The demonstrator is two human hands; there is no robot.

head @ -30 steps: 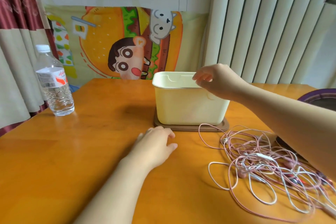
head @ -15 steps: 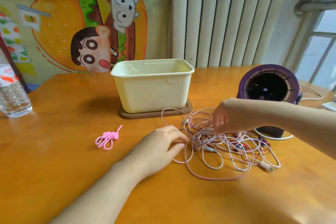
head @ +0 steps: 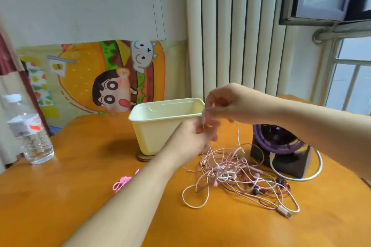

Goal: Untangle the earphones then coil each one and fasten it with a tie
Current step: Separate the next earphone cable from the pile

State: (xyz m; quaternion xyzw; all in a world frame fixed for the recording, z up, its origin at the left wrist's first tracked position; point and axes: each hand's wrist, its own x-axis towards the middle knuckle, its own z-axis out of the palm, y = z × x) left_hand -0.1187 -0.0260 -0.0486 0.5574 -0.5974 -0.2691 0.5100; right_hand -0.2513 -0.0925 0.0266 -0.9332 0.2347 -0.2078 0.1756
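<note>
A tangle of pink, white and dark red earphones (head: 239, 174) lies on the orange table, right of centre. My left hand (head: 192, 138) and my right hand (head: 226, 104) are raised above the tangle, close together in front of the cream box. Both pinch thin earphone cable strands that rise from the pile. A white strand hangs down from my right hand to the tangle. A pink tie (head: 122, 181) lies on the table to the left, partly hidden behind my left forearm.
A cream plastic box (head: 158, 124) stands on a brown base behind the hands. A purple and black round device (head: 281, 146) with a white cable sits at the right. A water bottle (head: 30, 132) stands at the left edge. The table (head: 80, 186) ends near a cartoon cloth.
Both hands have lifted from the table and come together above the tangle, pulling cable strands up. The view has shifted and tilted upward.
</note>
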